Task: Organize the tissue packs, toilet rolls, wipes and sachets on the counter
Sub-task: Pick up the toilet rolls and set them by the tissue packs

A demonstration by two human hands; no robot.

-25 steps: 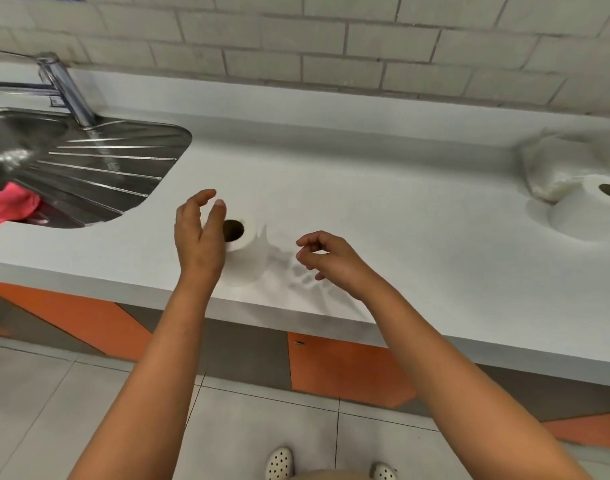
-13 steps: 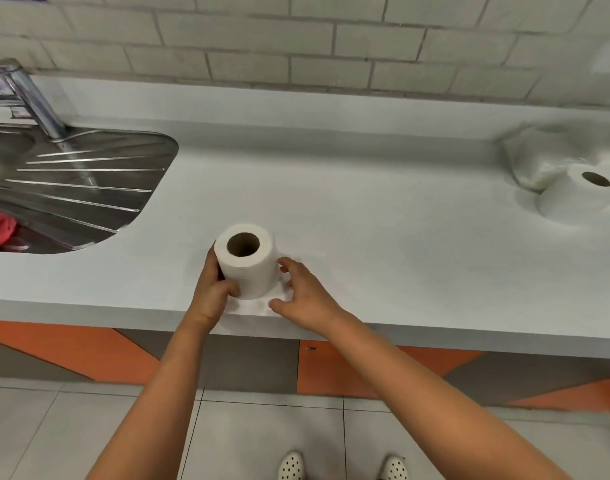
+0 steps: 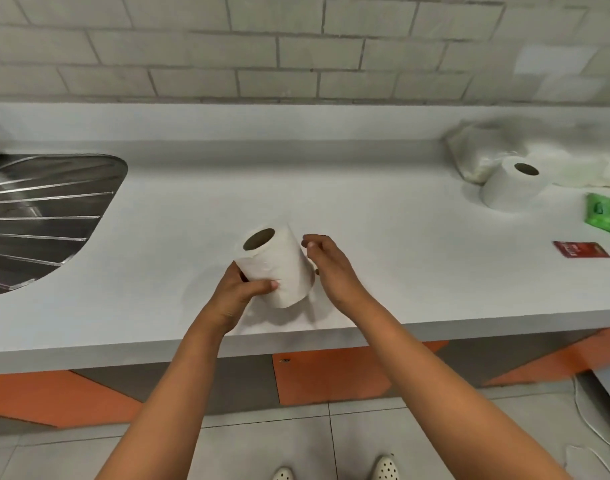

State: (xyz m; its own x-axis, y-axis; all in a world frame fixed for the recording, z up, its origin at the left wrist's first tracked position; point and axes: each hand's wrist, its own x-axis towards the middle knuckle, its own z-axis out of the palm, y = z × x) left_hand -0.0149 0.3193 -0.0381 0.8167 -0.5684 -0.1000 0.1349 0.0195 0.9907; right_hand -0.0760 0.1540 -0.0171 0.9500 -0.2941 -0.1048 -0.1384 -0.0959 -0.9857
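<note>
A white toilet roll [image 3: 279,265] is tilted above the counter's front edge, its cardboard core facing up and left. My left hand [image 3: 237,292] grips it from below, thumb across its side. My right hand [image 3: 327,268] is beside the roll's right side, fingers curled and pinching near the paper's loose edge. A second toilet roll [image 3: 511,185] stands at the back right, next to a clear plastic bag [image 3: 476,154] with white paper goods. A green wipes pack [image 3: 606,218] and a red sachet [image 3: 580,249] lie at the right edge.
The white counter [image 3: 365,216] runs left to right against a tiled wall. A steel sink drainer [image 3: 43,216] takes up the left end. Orange and grey cabinet fronts [image 3: 331,375] lie below, and my shoes show on the tiled floor.
The roll went from standing on the counter to being lifted and tilted in my left hand. My right hand came off the counter to the roll's right side. The view shifted right.
</note>
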